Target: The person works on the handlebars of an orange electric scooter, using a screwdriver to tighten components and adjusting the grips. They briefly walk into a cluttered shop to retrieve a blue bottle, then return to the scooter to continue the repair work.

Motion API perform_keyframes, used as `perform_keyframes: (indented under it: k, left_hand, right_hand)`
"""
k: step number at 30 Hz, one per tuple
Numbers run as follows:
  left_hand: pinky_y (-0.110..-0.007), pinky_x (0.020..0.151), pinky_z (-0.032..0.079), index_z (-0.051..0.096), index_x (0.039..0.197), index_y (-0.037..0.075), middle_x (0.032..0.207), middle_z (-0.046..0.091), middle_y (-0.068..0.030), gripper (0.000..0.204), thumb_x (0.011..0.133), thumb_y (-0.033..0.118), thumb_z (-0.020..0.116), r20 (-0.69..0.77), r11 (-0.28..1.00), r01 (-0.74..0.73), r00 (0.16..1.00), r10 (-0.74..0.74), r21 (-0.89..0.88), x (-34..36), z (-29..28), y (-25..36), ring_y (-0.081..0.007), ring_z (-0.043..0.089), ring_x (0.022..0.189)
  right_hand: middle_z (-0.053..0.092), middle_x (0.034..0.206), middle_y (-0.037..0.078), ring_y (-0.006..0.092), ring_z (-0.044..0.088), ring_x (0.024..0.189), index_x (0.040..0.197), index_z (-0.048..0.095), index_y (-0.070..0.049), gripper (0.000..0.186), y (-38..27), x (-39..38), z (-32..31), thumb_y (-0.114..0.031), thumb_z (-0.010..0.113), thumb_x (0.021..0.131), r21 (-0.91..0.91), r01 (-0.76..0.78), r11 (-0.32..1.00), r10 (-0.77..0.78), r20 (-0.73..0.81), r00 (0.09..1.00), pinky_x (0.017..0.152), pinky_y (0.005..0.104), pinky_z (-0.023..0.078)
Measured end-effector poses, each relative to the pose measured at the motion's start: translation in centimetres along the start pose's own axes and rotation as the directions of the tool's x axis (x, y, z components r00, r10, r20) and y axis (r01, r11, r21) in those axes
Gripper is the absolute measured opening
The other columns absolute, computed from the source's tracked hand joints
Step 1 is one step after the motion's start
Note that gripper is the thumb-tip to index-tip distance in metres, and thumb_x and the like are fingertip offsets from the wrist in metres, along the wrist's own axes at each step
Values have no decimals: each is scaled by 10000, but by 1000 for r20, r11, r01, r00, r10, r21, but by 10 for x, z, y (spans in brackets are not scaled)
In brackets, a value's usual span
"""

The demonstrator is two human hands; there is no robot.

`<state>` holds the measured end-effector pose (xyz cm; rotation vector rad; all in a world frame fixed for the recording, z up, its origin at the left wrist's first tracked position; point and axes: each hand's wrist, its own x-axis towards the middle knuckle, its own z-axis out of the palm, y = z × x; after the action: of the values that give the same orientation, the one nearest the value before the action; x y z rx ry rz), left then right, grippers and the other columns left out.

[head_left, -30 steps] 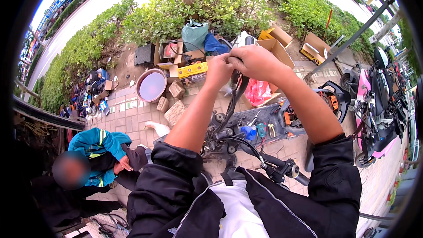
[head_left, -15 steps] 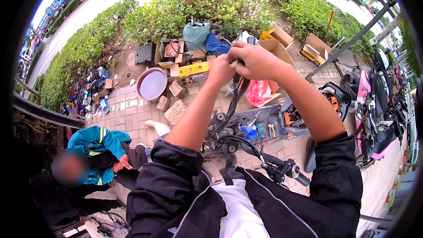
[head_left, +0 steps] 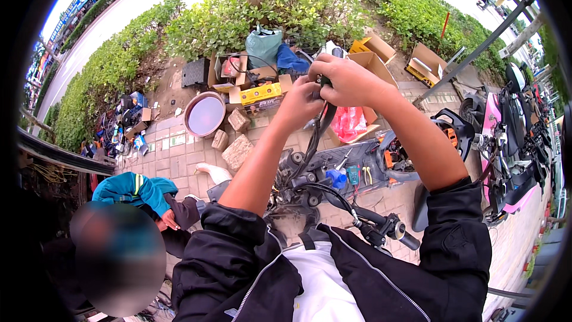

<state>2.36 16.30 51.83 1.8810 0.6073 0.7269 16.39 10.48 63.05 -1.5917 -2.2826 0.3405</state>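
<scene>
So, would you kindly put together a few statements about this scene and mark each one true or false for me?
1. The left hand and right hand are far apart. False: they are close together, fingers nearly meeting.
2. Black cables show just below the hands in the picture. True.
3. The round basin stands to the right of the hands. False: it stands to their left.
4. The yellow-handled pliers lie beside a teal handheld device. True.
5. The co-worker's jacket is plain red. False: it is teal with pale stripes.
6. Red plastic shows in an open cardboard box. True.
</scene>
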Motion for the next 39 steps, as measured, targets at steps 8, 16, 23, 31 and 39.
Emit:
perform_keyframes:
  k: [8,16,23,31,39]
  left_hand:
    - [-256,827,482,616,973,-46,1209,460,-74,238,780,76,683,-94,990,12,995,-26,-142,1,10,-1,-128,538,1022]
    - [-332,860,482,468,1249,-11,1186,470,-127,607,712,99,729,8,993,-106,994,105,60,3,-5,12,-216,531,1068]
    - [-372,883,441,539,1162,7,1066,515,-174,657,588,230,769,432,668,-221,887,-166,710,42,-29,52,-330,536,1003]
    - [-398,838,441,616,977,12,954,547,-156,463,606,246,766,543,613,-301,801,-253,730,58,-33,75,-336,549,941]
    - [-405,839,441,592,1049,16,982,555,-161,537,603,242,789,523,588,-316,823,-221,745,57,-31,71,-349,549,955]
  right_hand:
    - [606,892,131,246,595,833,1029,558,-13,275,9,-3,4,-85,573,764,188,64,980,-39,-134,990,768,346,475]
    - [571,795,65,136,541,728,1017,585,-15,323,40,-19,12,-65,553,699,469,-191,863,361,-306,881,676,271,452]
    - [627,917,195,328,607,873,1042,597,2,452,43,-36,58,-186,713,648,420,-142,896,260,-240,935,788,370,469]
    - [606,893,167,349,591,882,881,606,-15,328,53,-25,79,-208,732,648,257,-155,954,227,-279,933,788,415,476]
    - [608,903,167,340,596,892,887,602,-7,351,59,-26,81,-232,735,653,215,-161,963,218,-274,937,779,412,487]
